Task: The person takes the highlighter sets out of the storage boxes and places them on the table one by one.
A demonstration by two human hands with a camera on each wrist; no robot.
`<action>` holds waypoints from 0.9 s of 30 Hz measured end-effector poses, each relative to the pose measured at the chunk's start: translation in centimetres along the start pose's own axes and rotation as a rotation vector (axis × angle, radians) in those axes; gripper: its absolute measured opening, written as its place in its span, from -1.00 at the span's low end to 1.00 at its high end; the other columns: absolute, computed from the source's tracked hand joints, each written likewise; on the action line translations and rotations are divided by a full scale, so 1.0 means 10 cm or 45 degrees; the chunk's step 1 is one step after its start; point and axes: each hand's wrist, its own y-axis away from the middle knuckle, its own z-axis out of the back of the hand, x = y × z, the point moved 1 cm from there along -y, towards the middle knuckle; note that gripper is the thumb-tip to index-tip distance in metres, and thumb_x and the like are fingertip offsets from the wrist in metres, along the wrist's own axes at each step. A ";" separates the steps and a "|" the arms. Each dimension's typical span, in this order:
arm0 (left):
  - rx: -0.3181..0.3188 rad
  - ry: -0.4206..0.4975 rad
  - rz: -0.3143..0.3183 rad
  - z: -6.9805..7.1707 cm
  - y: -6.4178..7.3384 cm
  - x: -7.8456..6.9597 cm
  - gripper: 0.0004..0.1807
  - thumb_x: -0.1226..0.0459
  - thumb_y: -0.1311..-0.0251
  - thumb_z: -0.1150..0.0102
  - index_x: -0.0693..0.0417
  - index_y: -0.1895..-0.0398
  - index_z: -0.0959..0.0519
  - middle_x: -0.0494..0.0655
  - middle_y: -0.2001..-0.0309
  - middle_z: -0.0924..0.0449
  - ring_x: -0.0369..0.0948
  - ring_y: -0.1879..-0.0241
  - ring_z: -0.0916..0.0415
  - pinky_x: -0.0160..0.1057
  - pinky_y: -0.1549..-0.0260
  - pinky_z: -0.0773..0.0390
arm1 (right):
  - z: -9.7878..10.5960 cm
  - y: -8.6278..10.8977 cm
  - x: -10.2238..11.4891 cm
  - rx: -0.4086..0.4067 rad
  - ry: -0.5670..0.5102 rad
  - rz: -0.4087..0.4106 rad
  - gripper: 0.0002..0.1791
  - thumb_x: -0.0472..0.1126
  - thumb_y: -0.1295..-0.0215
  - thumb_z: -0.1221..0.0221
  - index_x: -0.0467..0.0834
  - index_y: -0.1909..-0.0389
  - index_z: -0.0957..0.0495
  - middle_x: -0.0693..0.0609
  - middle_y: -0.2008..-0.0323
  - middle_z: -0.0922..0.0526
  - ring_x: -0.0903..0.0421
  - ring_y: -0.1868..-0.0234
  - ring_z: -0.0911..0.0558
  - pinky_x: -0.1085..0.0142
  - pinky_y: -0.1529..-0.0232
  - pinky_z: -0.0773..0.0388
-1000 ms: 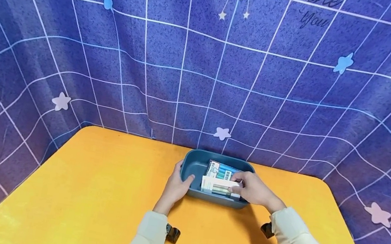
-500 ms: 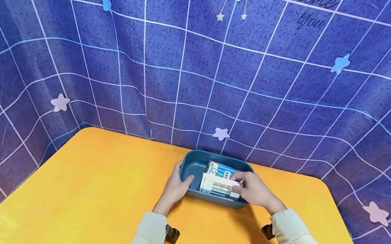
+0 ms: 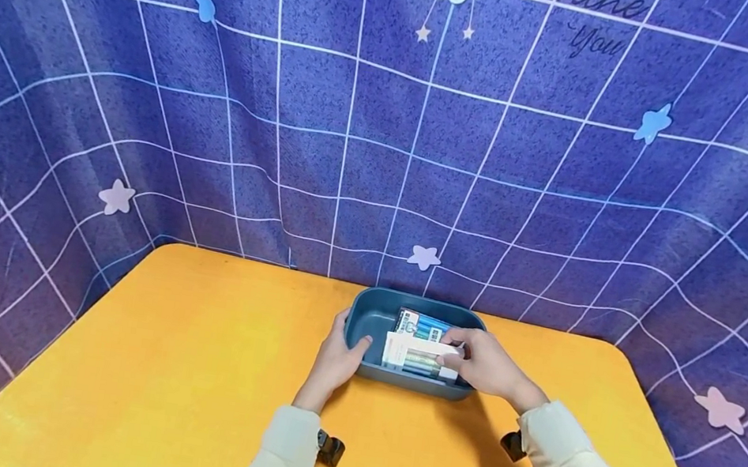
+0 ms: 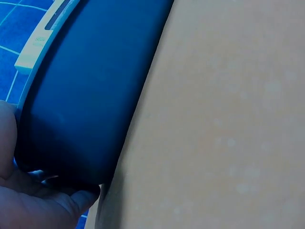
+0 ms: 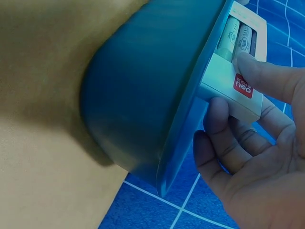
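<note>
A dark blue-green plastic bin (image 3: 372,323) stands near the back of the yellow table. My left hand (image 3: 337,356) grips its left end, thumb over the rim and fingers around the outside. In the left wrist view, fingers also curl at the bin's lower corner. My right hand (image 3: 488,363) pinches a white windowed box of markers (image 3: 396,352) by its right end. The right wrist view shows the box's red deli label and pale thick barrels, with the thumb on its face. The box is partly down inside the bin's near side, tilted.
A pack of blue pens (image 3: 409,321) lies inside the bin behind the white box. The yellow table (image 3: 183,366) spreads around the bin. A blue grid-patterned curtain (image 3: 329,147) hangs right behind the table's back edge and along both sides.
The white box has tilted slightly, so more of its windowed front shows in the head view than a second ago. Both hands keep nearly the same places.
</note>
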 end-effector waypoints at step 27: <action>0.002 0.010 0.013 0.00 0.01 0.00 -0.25 0.19 -0.39 -0.15 0.04 -0.56 -0.09 0.22 -0.50 -0.26 0.20 -0.49 -0.21 0.30 -0.43 -0.24 | 0.02 0.05 -0.02 -0.083 -0.033 -0.080 -0.95 -0.11 -0.31 -0.32 0.03 0.25 -0.67 0.05 0.30 -0.65 0.32 0.70 -0.21 0.44 0.57 -0.25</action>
